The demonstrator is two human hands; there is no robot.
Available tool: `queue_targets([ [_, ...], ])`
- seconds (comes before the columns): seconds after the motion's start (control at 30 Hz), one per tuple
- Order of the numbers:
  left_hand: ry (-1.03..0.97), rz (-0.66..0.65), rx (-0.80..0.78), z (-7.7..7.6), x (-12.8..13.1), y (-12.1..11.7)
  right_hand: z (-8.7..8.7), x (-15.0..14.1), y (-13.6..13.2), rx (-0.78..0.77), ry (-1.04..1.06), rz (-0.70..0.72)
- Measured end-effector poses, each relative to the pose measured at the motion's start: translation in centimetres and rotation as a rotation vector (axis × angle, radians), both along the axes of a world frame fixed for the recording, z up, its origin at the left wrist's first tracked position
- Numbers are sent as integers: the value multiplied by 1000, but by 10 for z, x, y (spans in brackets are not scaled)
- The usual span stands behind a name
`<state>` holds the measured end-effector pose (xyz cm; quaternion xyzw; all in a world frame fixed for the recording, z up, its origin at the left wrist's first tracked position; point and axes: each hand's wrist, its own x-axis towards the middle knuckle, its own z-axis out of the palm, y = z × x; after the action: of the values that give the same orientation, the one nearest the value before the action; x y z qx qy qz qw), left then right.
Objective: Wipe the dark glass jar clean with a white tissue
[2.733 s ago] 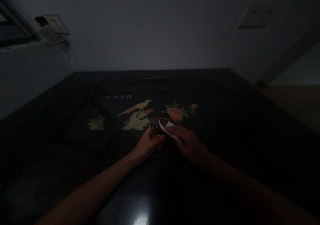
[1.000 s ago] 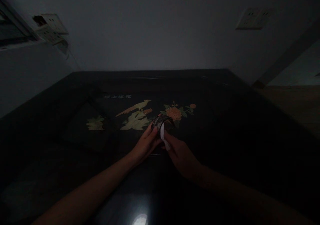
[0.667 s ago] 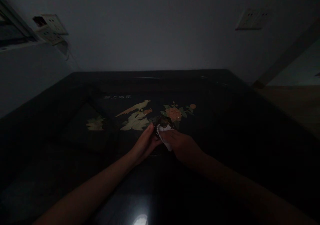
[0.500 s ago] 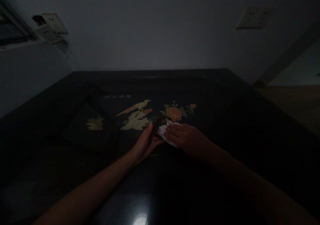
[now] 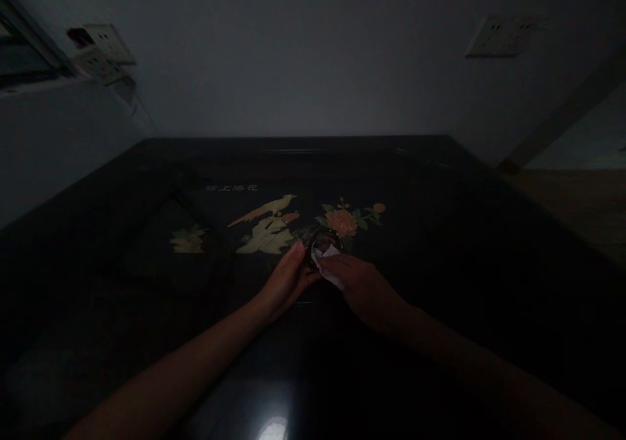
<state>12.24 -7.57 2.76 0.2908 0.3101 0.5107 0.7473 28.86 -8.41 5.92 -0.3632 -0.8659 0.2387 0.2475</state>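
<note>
My left hand (image 5: pixel 284 282) is closed around the left side of a dark, see-through glass cup (image 5: pixel 323 236), whose round rim faces up and towards me. In the dim light its exact shape is hard to make out. A crumpled white tissue (image 5: pixel 333 276) is pinched in my right hand (image 5: pixel 362 287), pressed against the near side of the rim and partly into the opening. Both hands are over a dark, glossy tabletop (image 5: pixel 264 355) with an inlaid bird (image 5: pixel 268 209) and an orange flower (image 5: pixel 341 221) beyond them.
Behind the table rises a grey wall (image 5: pixel 303 55). Wall sockets (image 5: pixel 493 36) are at the right, and more sockets (image 5: pixel 111 44) with a power strip (image 5: pixel 100 67) at the left. Light reflects off the table's near part (image 5: pixel 272 427). Wooden floor (image 5: pixel 572 192) shows at the right.
My right hand has moved slightly left and down with the tissue, now bunched at the cup's rim. The cup's opening shows more. My left hand has barely shifted.
</note>
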Motion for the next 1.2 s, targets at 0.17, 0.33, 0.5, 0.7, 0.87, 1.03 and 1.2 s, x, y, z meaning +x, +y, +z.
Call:
queue_targets([
  [0.17, 92, 19, 59, -2, 0, -3, 3, -13, -12, -554, 534, -62],
  [0.33, 101, -9, 100, -5, 0, -4, 7, -16, -17, -723, 656, -138],
  [0.5, 54, 23, 47, -1, 1, -4, -5, -13, -16, -336, 347, -108],
  [0.7, -16, 51, -8, -1, -1, -1, -15, -8, -9, 92, -2, -66],
  [0.87, -89, 46, -92, -2, -3, 3, -3, 8, 10, 346, -305, 128],
  [1.03, -80, 55, -124, 1, -1, 3, 7, 18, 18, 531, -415, 132],
  [1.2, -58, 34, -89, 2, 1, 0, 2, 11, 12, 454, -376, 102],
])
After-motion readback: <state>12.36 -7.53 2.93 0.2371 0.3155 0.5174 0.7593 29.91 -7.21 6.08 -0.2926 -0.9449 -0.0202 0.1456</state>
